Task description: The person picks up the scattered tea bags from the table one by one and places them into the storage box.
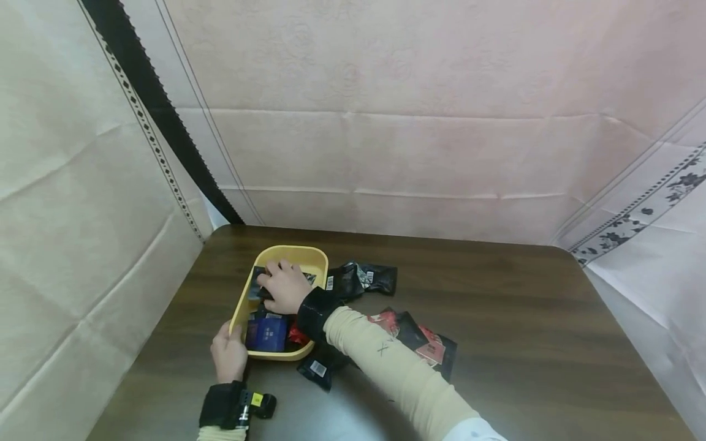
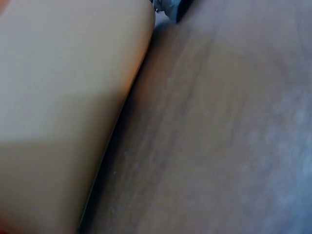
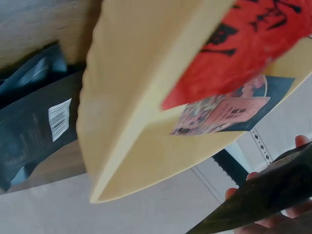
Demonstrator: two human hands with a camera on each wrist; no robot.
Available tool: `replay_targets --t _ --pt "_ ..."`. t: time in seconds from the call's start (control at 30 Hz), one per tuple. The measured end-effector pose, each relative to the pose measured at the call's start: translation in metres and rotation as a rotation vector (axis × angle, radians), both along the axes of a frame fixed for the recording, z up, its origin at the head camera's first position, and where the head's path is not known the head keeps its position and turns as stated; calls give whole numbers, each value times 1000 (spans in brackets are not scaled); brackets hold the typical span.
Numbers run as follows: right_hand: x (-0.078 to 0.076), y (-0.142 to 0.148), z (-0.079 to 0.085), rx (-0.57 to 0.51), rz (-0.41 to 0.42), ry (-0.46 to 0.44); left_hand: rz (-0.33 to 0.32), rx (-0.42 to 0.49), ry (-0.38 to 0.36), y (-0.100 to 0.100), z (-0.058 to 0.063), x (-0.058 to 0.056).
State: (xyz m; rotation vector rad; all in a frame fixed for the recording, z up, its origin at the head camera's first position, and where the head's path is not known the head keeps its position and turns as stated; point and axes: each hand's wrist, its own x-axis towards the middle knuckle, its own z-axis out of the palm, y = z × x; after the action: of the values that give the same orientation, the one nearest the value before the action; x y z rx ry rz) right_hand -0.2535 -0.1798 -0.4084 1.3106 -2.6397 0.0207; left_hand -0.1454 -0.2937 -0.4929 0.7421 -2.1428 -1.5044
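Observation:
A yellow plastic basket (image 1: 309,258) stands at the left of the table with several packets inside. My left hand (image 1: 228,355) grips its near left edge; the left wrist view shows mostly the basket's outer wall (image 2: 63,97). Over the inside of the basket is my right hand (image 1: 285,289), its fingers curled round a dark packet (image 3: 263,195). Below that hand lie a blue packet (image 1: 270,334) and a red packet (image 1: 298,334). The right wrist view shows the red packet with black print, beside a dark packet with a pink label (image 3: 239,113).
Black packets (image 1: 377,278) with white barcodes lie against the basket's right side, and another black packet (image 1: 317,370) is at its near corner. Dark packets with red and pink print (image 1: 436,350) lie partly behind the right forearm. Pale cloth (image 1: 386,153) hangs behind the wooden table (image 1: 524,343).

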Motion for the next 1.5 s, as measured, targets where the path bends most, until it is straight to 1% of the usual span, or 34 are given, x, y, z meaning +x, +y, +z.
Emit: replay_targets --t 0.2,0.43,0.6,0.7,0.77,0.83,0.97,1.17,1.27,1.4,1.5 --pt "0 -5 -2 29 22 -16 -5 -4 8 5 -2 -2" --pt "-2 -4 -2 -25 62 -57 -11 -12 12 6 -2 -2" --pt "-6 2 -5 -63 41 -77 -6 3 20 5 -2 -3" --pt "-12 11 -9 -91 19 -53 3 -3 18 4 -2 -3" --pt "-18 21 -12 -119 -8 -28 1 -9 11 3 -1 -3" --pt "-27 33 -15 -141 -53 2 1 -16 10 3 0 -4" --pt "-49 65 -23 -173 -163 2 6 -15 8 1 2 -3" --pt "-76 123 -40 -185 -310 -67 10 -7 -20 0 5 -3" --pt "-85 150 -51 -177 -358 -119 10 -5 -22 0 5 -2" --pt "-94 178 -66 -131 -384 -193 -1 3 -27 0 3 -1" --pt "-97 190 -77 -77 -368 -257 -6 -1 -31 1 0 0"
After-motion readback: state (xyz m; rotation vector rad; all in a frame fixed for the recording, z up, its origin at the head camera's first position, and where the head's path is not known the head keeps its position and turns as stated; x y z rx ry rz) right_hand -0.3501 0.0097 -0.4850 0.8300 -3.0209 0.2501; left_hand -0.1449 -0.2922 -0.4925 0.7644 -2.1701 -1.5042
